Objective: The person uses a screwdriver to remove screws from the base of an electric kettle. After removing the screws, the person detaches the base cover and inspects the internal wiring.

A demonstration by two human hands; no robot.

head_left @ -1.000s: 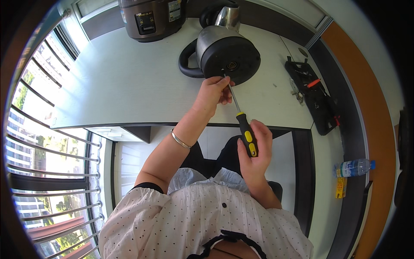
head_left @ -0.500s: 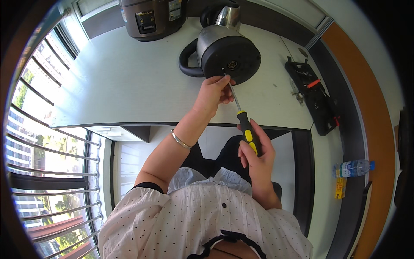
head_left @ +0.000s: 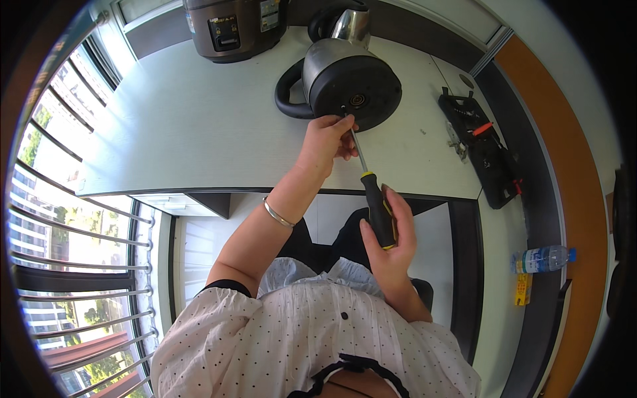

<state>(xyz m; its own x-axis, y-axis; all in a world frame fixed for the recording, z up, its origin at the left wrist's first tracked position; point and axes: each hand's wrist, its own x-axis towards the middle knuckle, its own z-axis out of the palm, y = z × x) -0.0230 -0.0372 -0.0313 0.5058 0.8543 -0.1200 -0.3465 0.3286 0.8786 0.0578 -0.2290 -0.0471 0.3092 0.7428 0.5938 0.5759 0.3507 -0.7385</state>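
White bench (head_left: 199, 126) carries a tipped kettle (head_left: 352, 83). Left hand (head_left: 326, 140) pinches the screwdriver (head_left: 371, 192) shaft at the kettle's base; right hand (head_left: 388, 239) wraps closed around its handle below.

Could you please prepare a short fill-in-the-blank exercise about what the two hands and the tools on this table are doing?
1. The right hand grips the black and yellow handle of a ____.
2. The left hand steadies the tool's metal shaft near the ____ of the kettle.
3. The kettle lies on its ____ on the white table.
4. A ____ bottle lies on the floor.

Missing words: screwdriver; base; side; plastic
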